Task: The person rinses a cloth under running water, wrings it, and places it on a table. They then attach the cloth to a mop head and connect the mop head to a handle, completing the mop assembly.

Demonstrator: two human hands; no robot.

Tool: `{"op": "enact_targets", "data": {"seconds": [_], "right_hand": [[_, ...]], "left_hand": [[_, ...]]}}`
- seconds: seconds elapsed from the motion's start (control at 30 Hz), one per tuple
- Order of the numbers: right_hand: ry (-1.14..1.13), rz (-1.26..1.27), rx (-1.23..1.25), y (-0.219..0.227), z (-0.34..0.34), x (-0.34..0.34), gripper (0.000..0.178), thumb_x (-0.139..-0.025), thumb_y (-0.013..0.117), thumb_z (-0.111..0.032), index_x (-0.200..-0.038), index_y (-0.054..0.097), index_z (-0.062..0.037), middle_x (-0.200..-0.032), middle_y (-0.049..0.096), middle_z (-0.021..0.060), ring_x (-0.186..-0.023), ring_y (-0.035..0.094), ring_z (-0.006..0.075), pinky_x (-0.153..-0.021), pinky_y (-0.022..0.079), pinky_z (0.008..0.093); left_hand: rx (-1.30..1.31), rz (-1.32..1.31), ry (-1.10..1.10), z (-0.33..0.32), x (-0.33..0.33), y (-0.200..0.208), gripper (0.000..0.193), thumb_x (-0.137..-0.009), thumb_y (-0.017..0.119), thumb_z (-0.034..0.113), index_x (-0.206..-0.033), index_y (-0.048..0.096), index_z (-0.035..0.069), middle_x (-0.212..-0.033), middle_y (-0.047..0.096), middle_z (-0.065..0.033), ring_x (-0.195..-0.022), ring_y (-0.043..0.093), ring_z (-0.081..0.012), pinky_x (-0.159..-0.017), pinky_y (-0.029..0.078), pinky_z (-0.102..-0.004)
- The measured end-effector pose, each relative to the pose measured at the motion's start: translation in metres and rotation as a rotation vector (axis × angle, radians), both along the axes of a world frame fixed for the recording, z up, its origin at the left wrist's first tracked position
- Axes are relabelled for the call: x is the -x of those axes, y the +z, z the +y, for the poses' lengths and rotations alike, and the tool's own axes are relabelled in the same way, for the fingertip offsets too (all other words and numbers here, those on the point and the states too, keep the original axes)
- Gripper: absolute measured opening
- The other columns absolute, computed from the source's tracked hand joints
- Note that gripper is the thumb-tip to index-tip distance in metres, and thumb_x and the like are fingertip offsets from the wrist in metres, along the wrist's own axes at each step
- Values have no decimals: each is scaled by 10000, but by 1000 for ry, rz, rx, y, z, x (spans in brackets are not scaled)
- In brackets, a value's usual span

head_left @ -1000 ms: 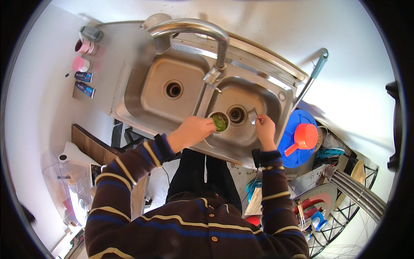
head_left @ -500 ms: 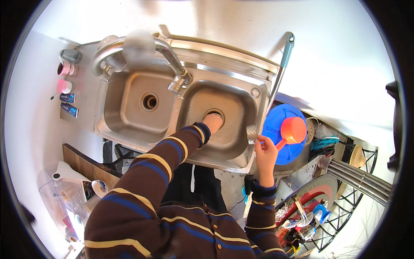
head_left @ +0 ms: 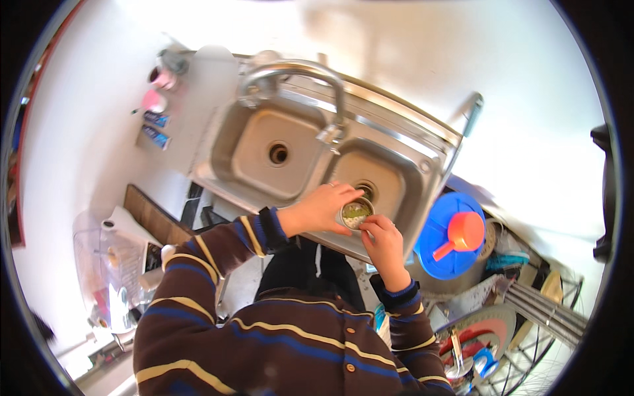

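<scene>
A small round sink strainer basket (head_left: 341, 218) is held over the front of the right basin, its mouth facing up. Wet green and whitish scraps (head_left: 357, 212) lie inside it. My left hand (head_left: 318, 208) is curled round the basket's left side, fingers over the far rim and thumb on the near side. Pinched fingers of my right hand (head_left: 384, 241) meet the near right rim. Just beyond the basket, the drain hole (head_left: 364, 189) shows partly behind my left fingertips.
The steel double sink (head_left: 422, 188) has a second drain (head_left: 278, 153) on the left. A curved faucet (head_left: 340, 99) arches over the divider. To the right, an orange dipper (head_left: 466, 231) lies on a blue round lid (head_left: 434, 263). Tubes and cups (head_left: 157, 119) stand at the left.
My left hand has come up out of the right drain and now grips the basket. My right hand has brought the basket from the basin's right edge toward the middle. The view has shifted.
</scene>
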State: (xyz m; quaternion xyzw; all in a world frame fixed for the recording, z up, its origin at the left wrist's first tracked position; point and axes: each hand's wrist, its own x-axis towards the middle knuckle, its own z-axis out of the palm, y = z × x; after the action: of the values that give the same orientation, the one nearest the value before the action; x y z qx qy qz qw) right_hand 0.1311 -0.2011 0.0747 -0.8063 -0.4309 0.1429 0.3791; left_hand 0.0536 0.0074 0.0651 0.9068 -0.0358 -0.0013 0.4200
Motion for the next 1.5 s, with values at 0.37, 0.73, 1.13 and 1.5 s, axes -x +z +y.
{"op": "enact_targets", "data": {"seconds": [0.37,0.73,1.13,1.5], "right_hand": [[253,-27,-12,17,123,47,232,-737,631,-11,-961,673,-52,-1111,621,88,-931,622,307,-774,518,400],[340,-105,211,21,170,70,374,-758,589,-16,-1129,615,-54,-1347,513,81,-988,617,311,-815,521,419],[250,48,331,35,162,72,412,-820,515,6,-1229,556,-15,-1316,520,105,-1009,609,334,-823,507,432],[9,104,223,7,100,22,426,-799,502,41,-1211,602,1,-1308,540,146,-1105,569,342,-915,467,371]], "left_hand": [[108,124,236,99,83,22,975,-674,821,271,-1474,305,55,-1250,535,-183,-1120,562,-355,-931,473,-413],[59,-99,133,147,89,14,725,-623,826,251,-1250,548,13,-1161,538,-149,-1037,572,-332,-881,498,-384],[123,-101,32,149,74,12,692,-587,827,215,-1203,569,32,-1112,526,-128,-1022,571,-300,-867,497,-362],[-80,237,213,230,80,-77,748,-601,830,326,-1235,550,44,-1164,547,-163,-1094,563,-347,-934,471,-406]]}}
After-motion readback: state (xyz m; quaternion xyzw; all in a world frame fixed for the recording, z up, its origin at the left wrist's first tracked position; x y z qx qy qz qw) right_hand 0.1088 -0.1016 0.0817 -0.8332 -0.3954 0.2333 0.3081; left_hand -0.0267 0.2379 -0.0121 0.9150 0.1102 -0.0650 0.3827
